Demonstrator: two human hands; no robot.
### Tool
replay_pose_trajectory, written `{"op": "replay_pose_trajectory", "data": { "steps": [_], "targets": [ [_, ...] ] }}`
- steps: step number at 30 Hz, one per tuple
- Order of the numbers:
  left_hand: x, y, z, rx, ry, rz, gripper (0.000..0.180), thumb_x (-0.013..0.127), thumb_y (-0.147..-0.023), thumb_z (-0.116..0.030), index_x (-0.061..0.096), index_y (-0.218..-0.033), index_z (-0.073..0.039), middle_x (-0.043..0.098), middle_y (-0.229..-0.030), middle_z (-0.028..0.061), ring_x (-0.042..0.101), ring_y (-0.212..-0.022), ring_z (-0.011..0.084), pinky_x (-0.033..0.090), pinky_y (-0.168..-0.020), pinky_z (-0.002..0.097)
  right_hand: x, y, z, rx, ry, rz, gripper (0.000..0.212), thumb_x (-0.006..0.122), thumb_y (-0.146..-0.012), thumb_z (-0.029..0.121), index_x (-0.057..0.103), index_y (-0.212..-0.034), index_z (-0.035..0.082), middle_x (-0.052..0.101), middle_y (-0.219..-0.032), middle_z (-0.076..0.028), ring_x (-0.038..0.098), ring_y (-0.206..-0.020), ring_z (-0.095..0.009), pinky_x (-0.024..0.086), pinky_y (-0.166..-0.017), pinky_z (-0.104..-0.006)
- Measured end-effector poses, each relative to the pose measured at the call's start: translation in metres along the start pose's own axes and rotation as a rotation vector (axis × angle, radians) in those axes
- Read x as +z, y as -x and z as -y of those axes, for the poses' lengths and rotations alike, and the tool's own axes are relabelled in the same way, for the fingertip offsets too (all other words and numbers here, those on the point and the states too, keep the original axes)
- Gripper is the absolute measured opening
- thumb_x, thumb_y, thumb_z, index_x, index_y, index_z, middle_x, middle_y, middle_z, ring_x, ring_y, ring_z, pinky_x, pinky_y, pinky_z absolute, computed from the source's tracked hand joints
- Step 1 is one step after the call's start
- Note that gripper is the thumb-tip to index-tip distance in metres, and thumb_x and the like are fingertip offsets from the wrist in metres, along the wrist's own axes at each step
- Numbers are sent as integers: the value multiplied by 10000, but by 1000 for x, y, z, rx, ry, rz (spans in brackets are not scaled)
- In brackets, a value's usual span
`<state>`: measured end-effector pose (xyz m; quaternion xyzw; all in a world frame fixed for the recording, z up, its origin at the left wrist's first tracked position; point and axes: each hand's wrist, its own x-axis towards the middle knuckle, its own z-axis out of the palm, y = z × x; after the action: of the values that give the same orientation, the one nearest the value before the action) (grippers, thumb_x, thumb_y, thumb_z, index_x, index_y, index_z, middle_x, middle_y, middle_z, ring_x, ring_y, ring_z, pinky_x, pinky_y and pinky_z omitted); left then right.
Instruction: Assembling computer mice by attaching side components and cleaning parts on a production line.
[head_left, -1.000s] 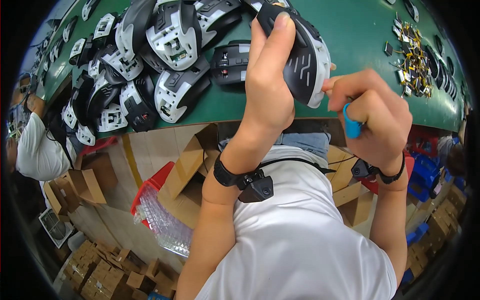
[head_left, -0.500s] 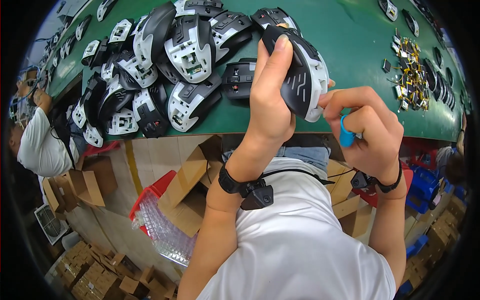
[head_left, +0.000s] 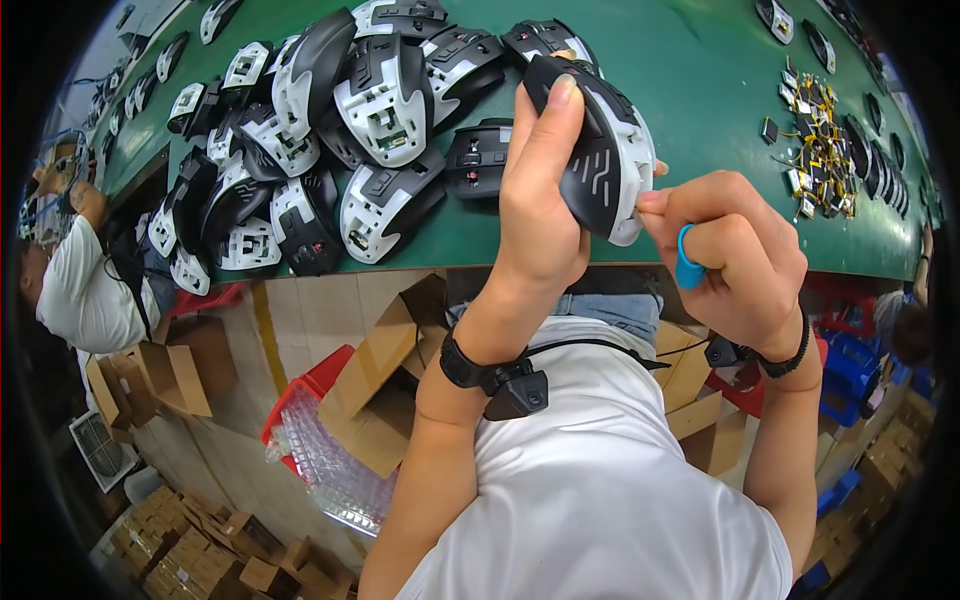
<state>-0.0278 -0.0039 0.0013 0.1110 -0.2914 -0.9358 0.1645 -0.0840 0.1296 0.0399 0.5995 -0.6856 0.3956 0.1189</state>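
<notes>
Green table (head_left: 690, 100), shell (head_left: 600, 170) held over nr edge
Long axis runs far L to near R; L hand (head_left: 543, 190) clasps its L side; R hand (head_left: 745, 250), curled, just R of its near end, fingertips at white rim (head_left: 632, 165), can't tell if pinching

Held shell (head_left: 605, 165) at the table's (head_left: 700, 110) near side, between shell pile (head_left: 295, 145) on left and wired parts (head_left: 815, 150) on right
</notes>
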Motion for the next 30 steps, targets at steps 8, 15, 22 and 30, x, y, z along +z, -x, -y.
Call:
{"op": "replay_pose_trajectory", "data": {
  "steps": [8, 15, 22, 30],
  "targets": [
    [-4, -2, 1, 27, -50, -6, 422, 355, -980, -374, 535, -1086, -7, 642, -848, 163, 643, -670, 261, 531, -581, 340, 2, -3, 7, 10, 46, 2, 233, 611, -519, -162, 476, -645, -21, 587, -758, -135, 623, -641, -240, 589, -662, -344],
    [-9, 2, 3, 54, -28, -10, 400, 361, -982, -345, 530, -1094, -1, 632, -842, 161, 645, -663, 264, 522, -514, 326, 3, 2, 10, -31, 41, 81, 221, 642, -550, -116, 474, -637, -3, 590, -759, -121, 623, -616, -219, 529, -524, -288],
    [-9, -1, 2, 100, -54, -15, 393, 361, -982, -343, 522, -1115, -9, 632, -867, 143, 645, -672, 262, 519, -513, 327, 2, -2, 12, 28, 44, 116, 211, 611, -550, -127, 471, -650, -5, 589, -774, -119, 627, -637, -209, 526, -546, -286],
    [-4, 5, -4, 84, 8, 18, 186, 420, -996, -256, 417, -1078, -90, 551, -802, 38, 556, -633, 110, 482, -577, 264, 8, -5, 3, 6, -17, 48, 249, 563, -531, -162, 484, -711, -9, 587, -818, -126, 564, -603, -227, 458, -496, -283]
  ]
}}
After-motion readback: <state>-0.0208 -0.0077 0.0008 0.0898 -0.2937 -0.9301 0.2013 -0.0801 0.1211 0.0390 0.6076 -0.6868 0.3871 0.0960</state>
